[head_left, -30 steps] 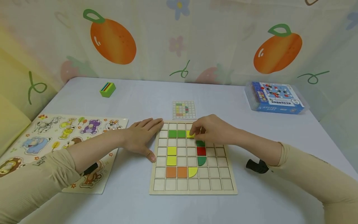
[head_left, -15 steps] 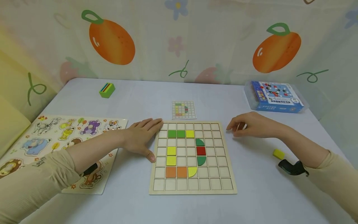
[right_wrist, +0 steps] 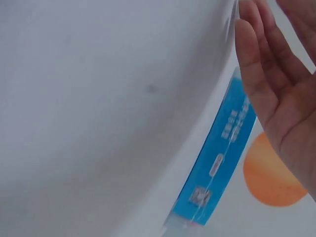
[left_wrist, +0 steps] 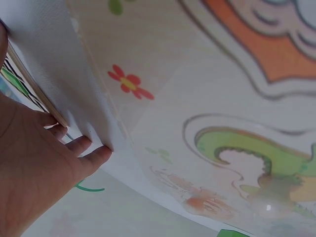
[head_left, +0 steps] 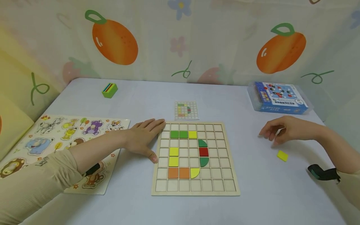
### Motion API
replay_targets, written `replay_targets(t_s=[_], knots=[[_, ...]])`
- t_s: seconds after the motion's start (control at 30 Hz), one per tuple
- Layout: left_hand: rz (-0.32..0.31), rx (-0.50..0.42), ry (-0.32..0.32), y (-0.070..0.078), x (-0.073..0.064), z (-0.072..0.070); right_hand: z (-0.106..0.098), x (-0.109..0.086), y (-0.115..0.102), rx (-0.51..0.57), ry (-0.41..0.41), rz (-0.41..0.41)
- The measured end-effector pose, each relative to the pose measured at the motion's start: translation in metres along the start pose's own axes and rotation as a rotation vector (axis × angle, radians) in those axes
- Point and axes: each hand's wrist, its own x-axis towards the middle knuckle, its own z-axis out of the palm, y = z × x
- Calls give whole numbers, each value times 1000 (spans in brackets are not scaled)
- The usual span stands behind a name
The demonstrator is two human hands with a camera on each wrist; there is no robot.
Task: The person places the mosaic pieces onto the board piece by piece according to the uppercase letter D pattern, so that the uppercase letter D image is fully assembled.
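My left hand lies with spread fingers along the left edge of a wooden grid board; in the left wrist view the fingertips of this hand are at the board's side. Green, yellow, orange and red tiles sit in the board's cells, some square and some quarter-round. To the right, my right hand hovers over the table with loosely bent fingers, holding nothing. A loose yellow square tile lies just below it. The right wrist view shows the same hand without anything in its fingers.
A small printed grid card lies behind the board. An animal knob puzzle is under the left forearm. A green striped block stands at the back left, and a blue boxed set at the back right.
My right hand has left the yellow tile in the board's upper row and moved right across the table. The loose yellow tile has come into view beside it. The left hand has stayed put.
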Motion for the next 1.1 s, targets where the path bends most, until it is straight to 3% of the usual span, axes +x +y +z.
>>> replay_targets(t_s=[0.17, 0.3, 0.57, 0.97, 1.1], knots=[[4, 2, 1, 0, 0, 0, -4, -14, 13, 150, -176, -60], [2, 1, -2, 0, 0, 0, -4, -19, 17, 184, -233, -69], [2, -2, -8, 0, 0, 0, 6, -18, 19, 84, -183, -161], [-9, 7, -5, 0, 0, -1, 10, -17, 20, 10, -137, -206], [-4, 8, -8, 0, 0, -1, 11, -16, 19, -20, -101, -176]])
